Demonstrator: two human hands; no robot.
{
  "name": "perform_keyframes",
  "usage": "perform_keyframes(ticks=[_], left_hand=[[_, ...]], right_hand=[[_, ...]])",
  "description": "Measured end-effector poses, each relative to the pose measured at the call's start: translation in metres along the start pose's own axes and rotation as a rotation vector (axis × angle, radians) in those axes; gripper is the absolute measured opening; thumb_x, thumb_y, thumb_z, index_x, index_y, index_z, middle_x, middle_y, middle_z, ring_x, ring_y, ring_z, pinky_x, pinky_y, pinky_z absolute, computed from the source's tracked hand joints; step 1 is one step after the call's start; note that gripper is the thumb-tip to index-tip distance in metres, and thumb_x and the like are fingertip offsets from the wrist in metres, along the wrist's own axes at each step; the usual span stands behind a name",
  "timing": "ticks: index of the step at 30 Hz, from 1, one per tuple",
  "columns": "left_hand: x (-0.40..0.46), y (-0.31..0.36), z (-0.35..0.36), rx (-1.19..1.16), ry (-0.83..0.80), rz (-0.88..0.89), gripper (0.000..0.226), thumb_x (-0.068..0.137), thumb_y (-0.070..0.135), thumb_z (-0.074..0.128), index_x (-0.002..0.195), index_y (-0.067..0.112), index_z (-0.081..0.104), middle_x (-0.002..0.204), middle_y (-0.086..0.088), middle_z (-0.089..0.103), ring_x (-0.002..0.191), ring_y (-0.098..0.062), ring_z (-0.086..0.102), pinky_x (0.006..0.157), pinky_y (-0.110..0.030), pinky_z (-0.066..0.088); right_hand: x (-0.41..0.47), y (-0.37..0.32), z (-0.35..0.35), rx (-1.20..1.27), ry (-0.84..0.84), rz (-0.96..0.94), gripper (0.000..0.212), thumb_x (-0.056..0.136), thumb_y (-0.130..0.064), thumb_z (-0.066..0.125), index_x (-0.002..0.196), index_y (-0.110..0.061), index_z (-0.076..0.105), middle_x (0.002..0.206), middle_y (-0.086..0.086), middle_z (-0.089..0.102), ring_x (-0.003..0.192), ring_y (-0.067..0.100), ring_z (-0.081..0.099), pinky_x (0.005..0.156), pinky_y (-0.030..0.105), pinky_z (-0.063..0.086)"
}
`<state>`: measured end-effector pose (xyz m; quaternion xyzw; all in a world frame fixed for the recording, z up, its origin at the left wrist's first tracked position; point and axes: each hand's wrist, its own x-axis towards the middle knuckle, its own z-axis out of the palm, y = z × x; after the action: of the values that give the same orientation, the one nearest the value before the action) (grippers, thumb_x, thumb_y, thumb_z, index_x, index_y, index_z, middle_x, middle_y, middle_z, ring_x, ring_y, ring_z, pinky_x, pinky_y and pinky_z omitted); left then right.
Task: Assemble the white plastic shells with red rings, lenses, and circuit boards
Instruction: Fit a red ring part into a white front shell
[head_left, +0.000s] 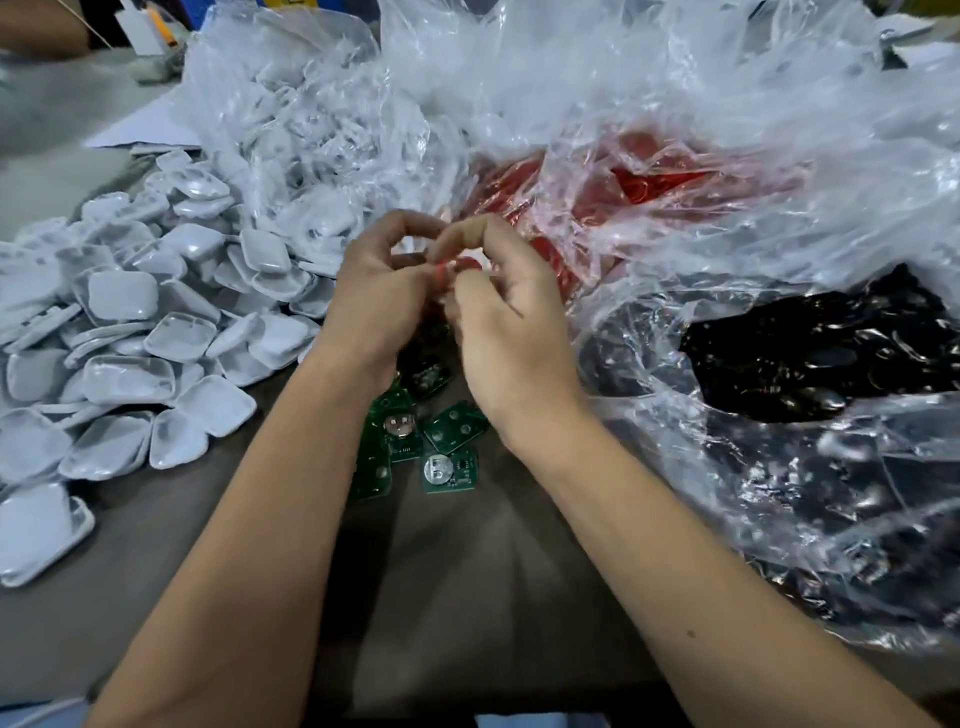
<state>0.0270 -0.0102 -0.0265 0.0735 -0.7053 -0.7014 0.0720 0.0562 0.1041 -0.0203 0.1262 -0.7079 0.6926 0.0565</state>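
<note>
Red ring (453, 266) — pinched between both raised hands (441, 306)

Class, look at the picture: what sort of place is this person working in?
Probably a small assembly workshop: a loose heap of identical white plastic shells, green circuit boards on the table, and bulk parts in clear plastic bags.

This looks like a small factory assembly bench, a place for hand piecework. A grey table (467, 597) is crowded with bulk parts: a loose heap of identical white shells (130, 332) on the left, more in a clear bag (311, 130) behind, a bag of red parts (660, 182), and a bag of dark lenses (821, 353) on the right. Green circuit boards (447, 470) lie scattered in the middle. Everything is stocked in quantity, unboxed, within arm's reach.
</note>
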Motion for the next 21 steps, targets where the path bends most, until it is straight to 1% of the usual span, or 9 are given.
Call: perform_keyframes(ticks=[2, 3, 6, 8, 11, 14, 17, 19, 21], left_hand=[[0.002, -0.001, -0.001, 0.058, 0.029, 0.026, 0.036, 0.078, -0.005, 0.063, 0.098, 0.022, 0.075, 0.073, -0.004, 0.075, 0.060, -0.018, 0.070, 0.055, -0.029, 0.055], [0.003, -0.002, 0.000, 0.067, 0.038, 0.035, 0.041, 0.077, -0.007, 0.059, 0.097, 0.023, 0.077, 0.074, -0.006, 0.076, 0.061, -0.020, 0.071, 0.058, -0.030, 0.057], [0.002, -0.004, 0.001, 0.065, 0.034, 0.044, 0.040, 0.080, -0.008, 0.059, 0.096, 0.021, 0.079, 0.086, -0.010, 0.078, 0.069, -0.024, 0.075, 0.062, -0.031, 0.060], [0.000, -0.006, 0.002, 0.064, 0.033, 0.041, 0.036, 0.084, -0.009, 0.060, 0.098, 0.018, 0.079, 0.088, -0.008, 0.078, 0.071, -0.022, 0.076, 0.062, -0.029, 0.060], [-0.003, -0.005, 0.001, 0.030, 0.014, 0.031, 0.033, 0.085, -0.010, 0.060, 0.102, 0.013, 0.077, 0.090, -0.009, 0.077, 0.076, -0.023, 0.076, 0.065, -0.032, 0.062], [-0.005, -0.005, -0.001, 0.028, 0.009, 0.031, 0.027, 0.088, -0.010, 0.060, 0.103, 0.010, 0.071, 0.094, -0.012, 0.077, 0.082, -0.028, 0.077, 0.065, -0.034, 0.063], [-0.007, -0.005, 0.000, 0.053, -0.011, 0.035, 0.022, 0.090, -0.009, 0.059, 0.103, 0.008, 0.062, 0.088, -0.012, 0.077, 0.077, -0.027, 0.078, 0.064, -0.036, 0.064], [-0.007, -0.006, 0.000, 0.087, -0.020, 0.031, 0.023, 0.089, -0.010, 0.060, 0.105, 0.006, 0.060, 0.084, -0.012, 0.076, 0.075, -0.025, 0.077, 0.064, -0.037, 0.064], [-0.006, -0.005, 0.000, 0.091, -0.058, 0.015, 0.023, 0.089, -0.010, 0.060, 0.106, 0.005, 0.058, 0.085, -0.016, 0.076, 0.076, -0.028, 0.077, 0.065, -0.040, 0.064]], right_hand=[[0.002, 0.010, -0.008, -0.055, 0.030, -0.046, 0.028, 0.092, 0.010, 0.044, 0.084, -0.004, 0.067, 0.078, -0.002, 0.066, 0.073, 0.009, 0.059, 0.071, 0.030, 0.049], [0.004, 0.013, -0.012, -0.093, 0.048, -0.061, 0.028, 0.090, 0.009, 0.044, 0.079, -0.002, 0.068, 0.076, -0.001, 0.067, 0.073, 0.008, 0.059, 0.072, 0.030, 0.049], [0.011, 0.017, -0.021, -0.207, 0.099, -0.137, 0.029, 0.087, 0.005, 0.045, 0.069, -0.003, 0.067, 0.067, 0.005, 0.066, 0.067, 0.016, 0.059, 0.067, 0.039, 0.050], [0.017, 0.019, -0.027, -0.267, 0.115, -0.202, 0.027, 0.087, 0.003, 0.046, 0.067, -0.002, 0.064, 0.062, 0.009, 0.060, 0.061, 0.021, 0.054, 0.063, 0.041, 0.045], [0.025, 0.022, -0.035, -0.349, 0.094, -0.250, 0.028, 0.098, -0.003, 0.050, 0.073, -0.004, 0.062, 0.062, 0.001, 0.056, 0.061, 0.016, 0.050, 0.060, 0.036, 0.041], [0.030, 0.025, -0.038, -0.380, 0.058, -0.210, 0.027, 0.107, -0.015, 0.052, 0.083, -0.008, 0.062, 0.067, -0.009, 0.052, 0.064, 0.007, 0.047, 0.064, 0.028, 0.039], [0.029, 0.029, -0.039, -0.308, 0.022, -0.146, 0.010, 0.107, -0.015, 0.054, 0.100, -0.009, 0.059, 0.081, -0.007, 0.058, 0.071, 0.007, 0.054, 0.069, 0.027, 0.047], [0.028, 0.030, -0.039, -0.252, 0.009, -0.112, 0.007, 0.106, -0.012, 0.054, 0.102, -0.008, 0.058, 0.080, -0.005, 0.058, 0.069, 0.011, 0.055, 0.067, 0.032, 0.049], [0.029, 0.031, -0.040, -0.184, 0.008, -0.086, 0.007, 0.105, -0.012, 0.056, 0.099, -0.009, 0.059, 0.074, -0.003, 0.059, 0.063, 0.012, 0.058, 0.061, 0.030, 0.047]])
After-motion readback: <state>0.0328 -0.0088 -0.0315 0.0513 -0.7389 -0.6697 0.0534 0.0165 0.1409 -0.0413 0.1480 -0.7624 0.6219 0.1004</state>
